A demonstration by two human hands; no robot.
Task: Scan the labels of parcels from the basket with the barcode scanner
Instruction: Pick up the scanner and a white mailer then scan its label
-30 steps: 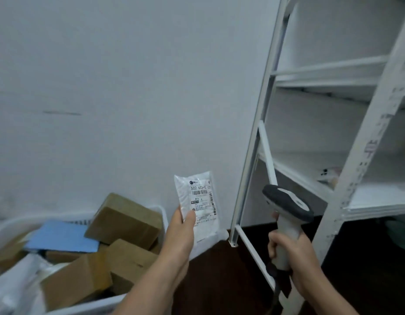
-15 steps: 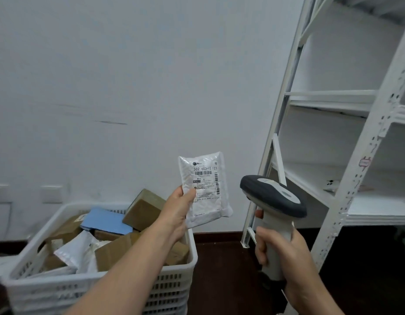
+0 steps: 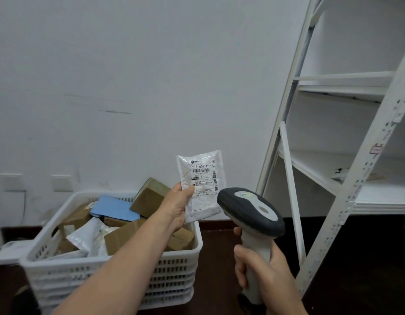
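Observation:
My left hand [image 3: 177, 206] holds a small white pouch parcel [image 3: 202, 185] upright by its lower left edge, its printed barcode label facing me. My right hand [image 3: 264, 267] grips the handle of a grey and white barcode scanner [image 3: 250, 211]. The scanner's head sits just right of and below the parcel, almost touching its lower right corner. Below my left arm stands a white slotted basket [image 3: 169, 276] on the floor, filled with several brown cardboard boxes [image 3: 149, 196], white mailer bags [image 3: 90, 235] and a blue envelope [image 3: 114, 208].
A white metal shelf rack [image 3: 346, 201] stands at the right, with a small item [image 3: 340, 173] lying on its middle shelf. A white wall with two wall plates [image 3: 61, 183] is behind the basket. The floor [image 3: 219, 258] is dark wood.
The view has tilted down and back, bringing the whole basket into sight. The scanner has come closer to the parcel, which stays held in my left hand.

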